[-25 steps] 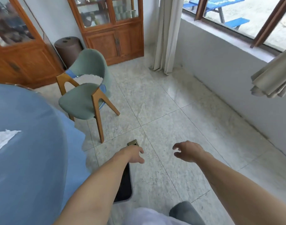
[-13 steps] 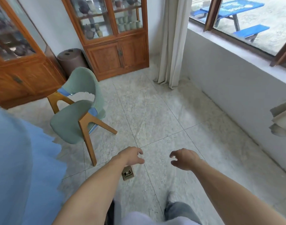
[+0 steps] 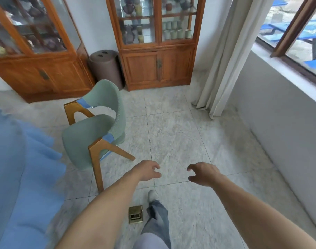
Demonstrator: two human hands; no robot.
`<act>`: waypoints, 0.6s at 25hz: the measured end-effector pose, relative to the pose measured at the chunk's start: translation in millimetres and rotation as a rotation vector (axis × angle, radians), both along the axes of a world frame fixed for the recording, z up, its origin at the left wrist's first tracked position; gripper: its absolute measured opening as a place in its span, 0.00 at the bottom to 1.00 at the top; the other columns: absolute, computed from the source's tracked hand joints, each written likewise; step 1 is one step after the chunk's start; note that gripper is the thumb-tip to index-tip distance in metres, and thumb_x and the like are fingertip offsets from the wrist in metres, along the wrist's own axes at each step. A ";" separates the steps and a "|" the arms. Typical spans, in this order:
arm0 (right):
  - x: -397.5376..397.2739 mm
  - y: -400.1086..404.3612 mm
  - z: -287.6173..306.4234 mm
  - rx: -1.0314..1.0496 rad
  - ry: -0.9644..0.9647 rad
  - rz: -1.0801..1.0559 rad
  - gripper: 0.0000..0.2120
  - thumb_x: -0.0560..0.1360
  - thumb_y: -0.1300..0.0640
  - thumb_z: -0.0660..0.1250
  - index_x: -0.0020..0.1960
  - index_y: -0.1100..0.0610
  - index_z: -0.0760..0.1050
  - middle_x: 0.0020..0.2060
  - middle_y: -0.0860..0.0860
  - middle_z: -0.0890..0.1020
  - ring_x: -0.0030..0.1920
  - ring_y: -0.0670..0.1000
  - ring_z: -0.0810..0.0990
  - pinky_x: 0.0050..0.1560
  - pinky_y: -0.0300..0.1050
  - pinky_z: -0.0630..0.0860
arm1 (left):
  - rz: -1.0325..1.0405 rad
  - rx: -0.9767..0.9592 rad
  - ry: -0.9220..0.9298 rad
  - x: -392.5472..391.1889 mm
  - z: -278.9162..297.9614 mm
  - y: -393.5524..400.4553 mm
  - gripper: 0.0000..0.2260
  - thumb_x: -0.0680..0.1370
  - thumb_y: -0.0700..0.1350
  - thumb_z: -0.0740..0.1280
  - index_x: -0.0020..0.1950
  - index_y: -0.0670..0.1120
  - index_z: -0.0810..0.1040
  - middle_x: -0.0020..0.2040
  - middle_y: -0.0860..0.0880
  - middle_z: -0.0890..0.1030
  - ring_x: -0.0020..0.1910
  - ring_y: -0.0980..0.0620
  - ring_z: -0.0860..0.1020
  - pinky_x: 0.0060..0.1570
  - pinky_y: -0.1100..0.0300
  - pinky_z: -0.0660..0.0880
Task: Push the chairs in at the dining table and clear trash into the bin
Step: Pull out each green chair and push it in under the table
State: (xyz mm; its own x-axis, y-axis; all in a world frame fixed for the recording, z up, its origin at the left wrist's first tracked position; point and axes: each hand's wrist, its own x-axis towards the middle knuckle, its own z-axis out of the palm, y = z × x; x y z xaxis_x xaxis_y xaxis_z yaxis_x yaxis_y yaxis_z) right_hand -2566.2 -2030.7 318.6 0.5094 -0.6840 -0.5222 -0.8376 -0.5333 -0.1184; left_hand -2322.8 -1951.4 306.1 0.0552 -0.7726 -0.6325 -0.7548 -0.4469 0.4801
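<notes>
A green upholstered chair (image 3: 92,135) with wooden legs stands pulled out on the tiled floor, its seat facing the blue-clothed dining table (image 3: 13,177) at the left edge. My left hand (image 3: 147,170) hovers just right of the chair's front leg, fingers loosely curled, holding nothing. My right hand (image 3: 203,173) is level with it further right, fingers apart and empty. Neither hand touches the chair. No trash or bin shows in this view.
Two wooden glass-door cabinets (image 3: 157,67) line the far wall with a brown cylindrical stool (image 3: 105,67) between them. A curtain (image 3: 223,69) hangs at the right by a low wall under windows. A brass floor socket (image 3: 135,214) sits by my foot (image 3: 152,194).
The view has swung up and right and I have stepped forward. The table has slid out toward the left edge, and the chair is closer. Both hands stay empty.
</notes>
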 end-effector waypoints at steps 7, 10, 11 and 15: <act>126.0 -148.8 21.2 -0.045 -0.006 0.105 0.21 0.78 0.44 0.62 0.71 0.44 0.69 0.66 0.48 0.76 0.63 0.51 0.76 0.53 0.46 0.73 | 0.062 -0.013 -0.044 123.9 10.9 -123.2 0.23 0.77 0.55 0.69 0.70 0.50 0.74 0.69 0.49 0.74 0.64 0.50 0.75 0.60 0.58 0.73; 173.2 -199.0 30.1 -0.054 -0.030 0.117 0.21 0.78 0.43 0.62 0.70 0.44 0.69 0.65 0.47 0.77 0.64 0.51 0.76 0.55 0.46 0.73 | 0.118 -0.026 -0.045 169.8 12.2 -168.5 0.23 0.76 0.55 0.69 0.70 0.51 0.73 0.69 0.50 0.74 0.63 0.51 0.75 0.59 0.58 0.73; 187.1 -213.2 31.2 -0.053 -0.029 0.129 0.21 0.78 0.43 0.62 0.70 0.44 0.69 0.65 0.47 0.77 0.64 0.51 0.76 0.56 0.46 0.74 | 0.135 -0.034 -0.038 182.4 13.3 -180.8 0.23 0.76 0.55 0.70 0.69 0.51 0.74 0.68 0.50 0.74 0.63 0.51 0.75 0.61 0.57 0.73; 242.4 -270.1 31.1 -0.045 -0.019 0.188 0.21 0.78 0.43 0.63 0.70 0.43 0.70 0.66 0.46 0.77 0.64 0.50 0.76 0.58 0.47 0.74 | 0.236 -0.057 -0.014 240.3 13.9 -227.0 0.23 0.75 0.55 0.71 0.68 0.50 0.75 0.66 0.50 0.76 0.62 0.51 0.76 0.62 0.57 0.73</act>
State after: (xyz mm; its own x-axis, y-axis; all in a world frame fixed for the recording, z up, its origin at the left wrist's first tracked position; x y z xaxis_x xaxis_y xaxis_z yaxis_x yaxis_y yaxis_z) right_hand -2323.8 -2300.8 349.7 0.6397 -0.5985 -0.4822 -0.7207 -0.6852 -0.1057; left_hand -2082.6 -2178.4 320.0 0.2467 -0.7720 -0.5858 -0.6396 -0.5838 0.5001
